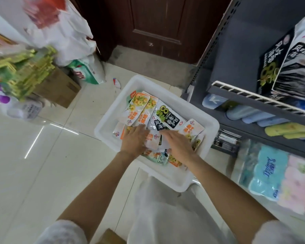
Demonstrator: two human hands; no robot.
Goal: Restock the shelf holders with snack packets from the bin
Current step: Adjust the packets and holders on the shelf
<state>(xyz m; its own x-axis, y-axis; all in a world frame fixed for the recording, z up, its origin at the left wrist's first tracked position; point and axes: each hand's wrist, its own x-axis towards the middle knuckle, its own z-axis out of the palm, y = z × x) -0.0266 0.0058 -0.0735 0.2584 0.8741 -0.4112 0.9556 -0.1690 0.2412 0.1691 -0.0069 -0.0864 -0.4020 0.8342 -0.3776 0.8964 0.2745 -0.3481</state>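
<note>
Many orange/white & black pkts [163, 118] fill white bin [171, 171].

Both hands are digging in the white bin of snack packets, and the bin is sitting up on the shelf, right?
Not quite. Both hands, left hand and right hand, are in the white bin among the snack packets, but the bin sits on the tiled floor beside the shelf, not up on it. The head view shows this.
</note>
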